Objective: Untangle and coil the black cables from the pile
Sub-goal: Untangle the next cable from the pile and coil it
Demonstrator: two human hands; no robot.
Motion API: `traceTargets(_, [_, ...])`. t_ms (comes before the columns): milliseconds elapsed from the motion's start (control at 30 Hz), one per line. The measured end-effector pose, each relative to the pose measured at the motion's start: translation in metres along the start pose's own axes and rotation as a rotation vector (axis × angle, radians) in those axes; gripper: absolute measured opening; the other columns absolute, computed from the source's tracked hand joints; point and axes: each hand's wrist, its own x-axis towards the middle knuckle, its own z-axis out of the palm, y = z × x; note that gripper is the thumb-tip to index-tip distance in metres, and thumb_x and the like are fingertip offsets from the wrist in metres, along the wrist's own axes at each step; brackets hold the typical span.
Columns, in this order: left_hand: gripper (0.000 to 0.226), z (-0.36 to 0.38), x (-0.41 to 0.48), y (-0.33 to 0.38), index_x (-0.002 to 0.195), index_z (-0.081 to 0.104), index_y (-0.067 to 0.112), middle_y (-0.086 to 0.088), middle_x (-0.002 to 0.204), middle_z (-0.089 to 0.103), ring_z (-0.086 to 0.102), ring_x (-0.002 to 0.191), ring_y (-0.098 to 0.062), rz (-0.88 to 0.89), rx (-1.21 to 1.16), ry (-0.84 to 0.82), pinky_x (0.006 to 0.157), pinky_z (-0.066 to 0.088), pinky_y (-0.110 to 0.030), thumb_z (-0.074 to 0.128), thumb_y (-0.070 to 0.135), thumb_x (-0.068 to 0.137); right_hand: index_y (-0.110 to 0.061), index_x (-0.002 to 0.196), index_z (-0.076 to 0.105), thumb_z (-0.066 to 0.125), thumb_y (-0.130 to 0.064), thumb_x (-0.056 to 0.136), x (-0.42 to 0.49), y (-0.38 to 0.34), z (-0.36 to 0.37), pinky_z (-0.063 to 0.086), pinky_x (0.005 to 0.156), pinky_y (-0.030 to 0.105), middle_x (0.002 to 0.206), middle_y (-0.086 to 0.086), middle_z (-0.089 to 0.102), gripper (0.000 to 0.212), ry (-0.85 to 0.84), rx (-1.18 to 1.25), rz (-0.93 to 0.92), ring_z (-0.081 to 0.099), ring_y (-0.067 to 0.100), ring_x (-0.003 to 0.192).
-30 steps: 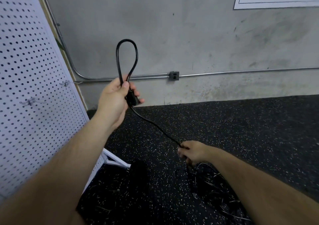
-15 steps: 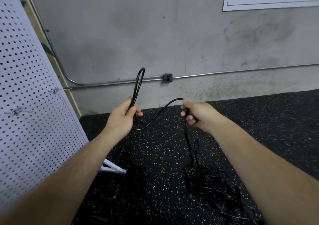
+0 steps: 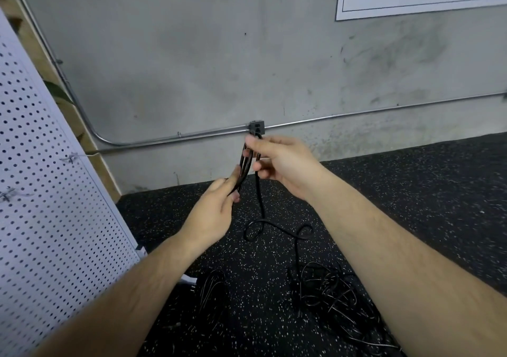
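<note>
My left hand [image 3: 216, 208] and right hand [image 3: 277, 162] each clamp fingers on a few finished cable loops [image 3: 245, 164]; the tail [image 3: 260, 200] and lower-right pile [image 3: 334, 299] await coiling.

L grip [image 3: 215, 210] low, pinching, R grip [image 3: 279, 162] just above, curled

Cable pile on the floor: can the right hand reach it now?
Likely yes: the pile lies uncovered below the right hand, nothing between; but that hand is busy pinching the folded cable.
</note>
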Motion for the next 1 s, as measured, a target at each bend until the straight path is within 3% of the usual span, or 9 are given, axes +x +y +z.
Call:
traceTargets(133, [0.060,0.003,-0.004,0.003,0.155,0.037,0.028,0.012,0.119,0.049,0.047,0.117,0.010,-0.010,-0.036,-0.086,0.107,0.032,-0.007,0.049,0.002,0.103,-0.006,0.089,0.062,0.062,-0.009,0.100,0.000,0.001,-0.001,0.045,0.050,0.020,0.102,0.017,0.076,0.011,0.006,0.053,0.003,0.058,0.009,0.055])
traceTargets(233, [0.046,0.006,-0.005,0.020,0.130,0.054,0.044,0.014,0.134,0.039,0.032,0.134,0.008,-0.022,-0.143,-0.033,0.115,0.023,-0.012,0.057,0.010,0.099,-0.004,0.092,0.059,0.057,-0.008,0.102,-0.002,0.003,0.006,0.043,0.050,0.021,0.102,0.018,0.076,0.011,0.002,0.042,0.000,0.061,0.010,0.053])
traceTargets(333, [0.020,0.008,0.002,0.039,0.113,0.056,0.040,0.013,0.119,0.061,0.054,0.120,-0.001,-0.091,-0.357,-0.010,0.100,0.038,-0.014,0.052,0.022,0.105,-0.003,0.096,0.056,0.055,-0.009,0.103,-0.003,0.005,0.014,0.042,0.049,0.021,0.101,0.016,0.077,0.009,-0.017,0.022,-0.009,0.060,0.009,0.051])
traceTargets(433, [0.017,0.008,0.000,0.040,0.104,0.060,0.020,-0.001,0.094,0.077,0.071,0.095,-0.011,-0.164,-0.457,-0.216,0.082,0.049,-0.022,0.044,0.024,0.109,-0.006,0.093,0.054,0.056,-0.011,0.103,-0.003,0.002,0.015,0.041,0.048,0.021,0.101,0.015,0.078,0.011,-0.008,0.019,-0.027,0.058,0.009,0.049])
traceTargets(600, [0.029,0.010,-0.004,0.029,0.087,0.053,0.014,0.007,0.063,0.060,0.069,0.077,-0.013,-0.241,-0.361,-0.298,0.079,0.049,-0.022,0.038,0.021,0.110,-0.009,0.093,0.057,0.057,-0.018,0.104,-0.006,0.001,0.003,0.043,0.052,0.022,0.107,0.012,0.077,0.014,0.007,0.033,-0.054,0.058,0.009,0.055])
traceTargets(733, [0.029,0.010,0.000,0.019,0.086,0.052,0.012,0.009,0.059,0.054,0.067,0.073,-0.014,-0.282,-0.423,-0.185,0.067,0.052,-0.030,0.038,0.019,0.110,-0.006,0.112,0.057,0.057,-0.022,0.102,-0.007,0.022,-0.011,0.049,0.055,0.027,0.094,0.009,0.068,0.019,0.076,-0.344,0.035,0.060,0.015,0.063])
traceTargets(833, [0.030,0.005,0.003,0.016,0.084,0.054,0.012,0.009,0.060,0.054,0.060,0.064,-0.012,-0.298,-0.452,-0.119,0.064,0.049,-0.029,0.040,0.020,0.110,-0.014,0.112,0.058,0.056,-0.020,0.097,-0.012,0.047,-0.010,0.057,0.077,0.035,0.103,0.004,0.067,0.016,-0.105,-0.650,0.158,0.066,0.021,0.089])
traceTargets(900, [0.032,0.003,0.006,0.015,0.083,0.055,0.013,0.008,0.061,0.053,0.055,0.063,-0.016,-0.322,-0.490,-0.100,0.063,0.048,-0.031,0.040,0.023,0.110,-0.014,0.109,0.061,0.056,-0.018,0.097,-0.015,0.062,-0.005,0.055,0.094,0.038,0.106,0.005,0.073,0.014,-0.220,-0.620,0.228,0.070,0.025,0.103])
traceTargets(1000, [0.033,0.002,0.005,0.013,0.084,0.055,0.013,0.005,0.063,0.051,0.049,0.066,-0.018,-0.360,-0.551,-0.097,0.062,0.045,-0.030,0.040,0.026,0.110,-0.006,0.109,0.064,0.049,-0.022,0.106,-0.017,0.071,0.000,0.058,0.088,0.035,0.094,0.010,0.075,0.022,-0.298,-0.496,0.266,0.073,0.028,0.091])
